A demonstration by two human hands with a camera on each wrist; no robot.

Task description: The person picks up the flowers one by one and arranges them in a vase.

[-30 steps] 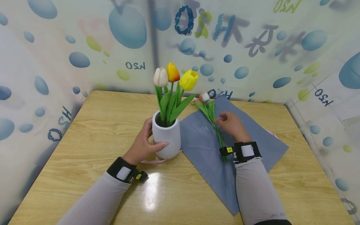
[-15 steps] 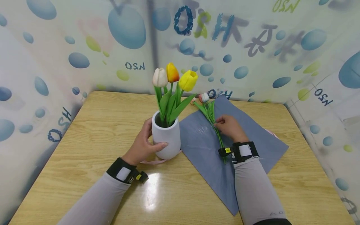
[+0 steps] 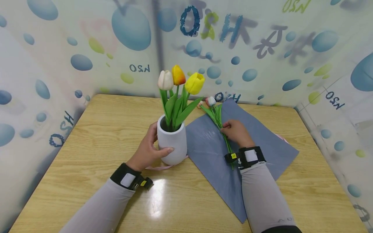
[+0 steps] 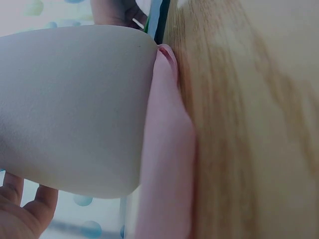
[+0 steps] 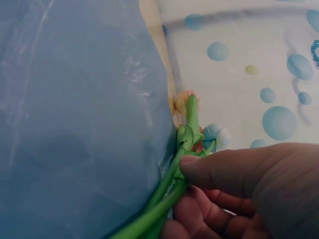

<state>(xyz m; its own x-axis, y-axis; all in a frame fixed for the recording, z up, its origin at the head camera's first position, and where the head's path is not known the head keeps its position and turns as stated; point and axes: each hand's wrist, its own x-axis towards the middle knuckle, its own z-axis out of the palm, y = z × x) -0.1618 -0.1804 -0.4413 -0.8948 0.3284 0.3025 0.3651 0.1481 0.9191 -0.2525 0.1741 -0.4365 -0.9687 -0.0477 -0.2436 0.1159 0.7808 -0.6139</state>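
Note:
My left hand (image 3: 150,149) grips the side of a white vase (image 3: 174,147), its thumb across the front. Three artificial tulips stand in the vase: a white one (image 3: 165,80), an orange-and-yellow one (image 3: 178,75) and a yellow one (image 3: 195,83). To the right, several loose tulips (image 3: 216,116) lie on blue-grey wrapping paper (image 3: 209,168), their pale and reddish heads past its far edge. My right hand (image 3: 237,132) pinches green stems (image 5: 172,189) of these between thumb and fingers, just below the leaves. The vase partly hides my left fingers (image 4: 45,199) in the left wrist view.
A pink ribbon (image 4: 169,149) lies on the wooden table (image 3: 96,142) at the vase's foot. More pink shows at the paper's right edge. A patterned backdrop (image 3: 247,58) rises behind the table and along both sides.
My right hand has moved slightly left and down onto the loose stems, and its fingers have closed on them. The left hand and vase stay in place.

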